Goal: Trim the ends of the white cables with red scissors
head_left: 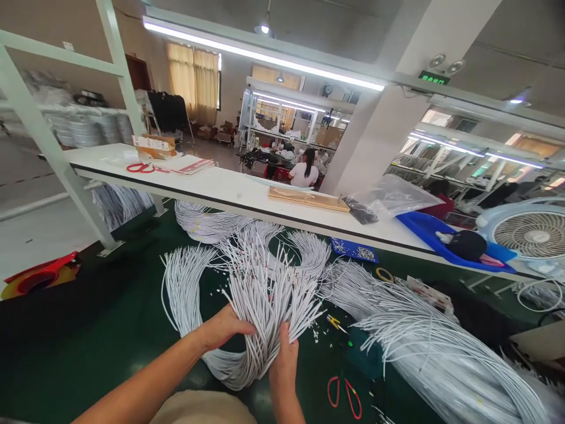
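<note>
A thick bundle of white cables (260,294) is gripped from both sides near its upper end, with the loose ends fanning upward. My left hand (227,328) wraps its left side, thumb across the front. On the right side, my right hand (285,353) closes round the cables with its thumb up; most of its fingers are hidden behind. The bundle's lower part curves left and joins a loop of cables (183,288) lying on the dark green table (110,347). Small white scraps lie about it.
Right of my hands are yellow-handled cutters (335,323), red-handled scissors (344,397) and a large cable heap (459,347). Behind stand more coiled cables (212,224), a blue tray (353,250) and a raised white shelf (229,189). A tape dispenser (39,275) sits left; a fan (536,235) right. One person (304,171) sits farther off.
</note>
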The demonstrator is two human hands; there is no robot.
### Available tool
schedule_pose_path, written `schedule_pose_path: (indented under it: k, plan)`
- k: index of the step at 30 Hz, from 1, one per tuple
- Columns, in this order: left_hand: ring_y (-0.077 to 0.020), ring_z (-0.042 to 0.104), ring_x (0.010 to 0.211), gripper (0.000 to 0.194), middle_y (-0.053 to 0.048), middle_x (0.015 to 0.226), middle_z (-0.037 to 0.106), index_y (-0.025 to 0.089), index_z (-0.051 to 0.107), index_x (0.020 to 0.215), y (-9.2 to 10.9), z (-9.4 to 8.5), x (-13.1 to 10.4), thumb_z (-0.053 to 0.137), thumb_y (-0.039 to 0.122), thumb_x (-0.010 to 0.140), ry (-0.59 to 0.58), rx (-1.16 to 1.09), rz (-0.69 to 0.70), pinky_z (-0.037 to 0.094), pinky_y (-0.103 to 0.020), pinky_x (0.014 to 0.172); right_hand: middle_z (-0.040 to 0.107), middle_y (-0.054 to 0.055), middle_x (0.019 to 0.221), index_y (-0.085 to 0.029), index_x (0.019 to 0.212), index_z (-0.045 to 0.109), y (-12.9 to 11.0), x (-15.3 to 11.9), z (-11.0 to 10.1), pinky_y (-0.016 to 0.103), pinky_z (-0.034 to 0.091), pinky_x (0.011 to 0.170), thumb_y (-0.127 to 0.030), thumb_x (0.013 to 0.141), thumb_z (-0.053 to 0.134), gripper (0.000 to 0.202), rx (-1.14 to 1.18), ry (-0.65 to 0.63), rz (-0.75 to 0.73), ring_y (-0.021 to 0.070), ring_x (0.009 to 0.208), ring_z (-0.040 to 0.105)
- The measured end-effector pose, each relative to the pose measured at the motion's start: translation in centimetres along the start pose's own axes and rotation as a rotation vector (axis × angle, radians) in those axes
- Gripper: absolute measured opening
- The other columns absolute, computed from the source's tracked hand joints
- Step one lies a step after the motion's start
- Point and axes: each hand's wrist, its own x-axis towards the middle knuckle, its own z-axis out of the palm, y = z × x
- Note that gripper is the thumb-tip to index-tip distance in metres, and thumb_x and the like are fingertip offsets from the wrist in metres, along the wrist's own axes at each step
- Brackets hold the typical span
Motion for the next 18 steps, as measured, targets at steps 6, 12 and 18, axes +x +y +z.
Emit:
schedule_pose_path:
  k: [6, 12, 18]
  plan:
    - [-0.0244, 0.057, 0.096, 0.055, -0.006, 0.103, 0.066, 0.018, 0.06, 0.111, -0.21, -0.25, 0.14, 0.069, 0.01, 0.057, -0.004, 0.028, 0.031, 0.036, -0.041, 0.094, 0.064, 0.006, 0.109, -0.013, 0.116, 0.056, -0.67, 0.1, 0.37, 0.03, 0.044, 0.088, -0.049, 0.072, 0.058, 0.057, -0.064, 0.035, 0.007, 0.0221, 0.107, 0.055]
    - [-0.0242, 0.056, 0.098, 0.044, -0.006, 0.101, 0.066, 0.016, 0.063, 0.105, 0.0, 0.05, 0.26, 0.068, 0.013, 0.062, -0.027, 0.091, 0.056, 0.035, -0.04, 0.095, 0.062, 0.007, 0.112, -0.013, 0.122, 0.051, -0.36, 0.61, 0.46, 0.031, 0.042, 0.091, -0.049, 0.075, 0.056, 0.059, 0.006, -0.02, -0.027, 0.0208, 0.106, 0.055]
    - [-0.0254, 0.057, 0.098, 0.04, -0.007, 0.101, 0.066, 0.016, 0.065, 0.102, 0.08, 0.39, 0.4, 0.069, 0.016, 0.063, -0.012, 0.132, 0.068, 0.036, -0.04, 0.094, 0.062, 0.008, 0.112, -0.014, 0.121, 0.052, -0.38, 0.89, 0.51, 0.031, 0.041, 0.092, -0.047, 0.077, 0.054, 0.056, -0.008, -0.013, -0.051, 0.0205, 0.108, 0.054]
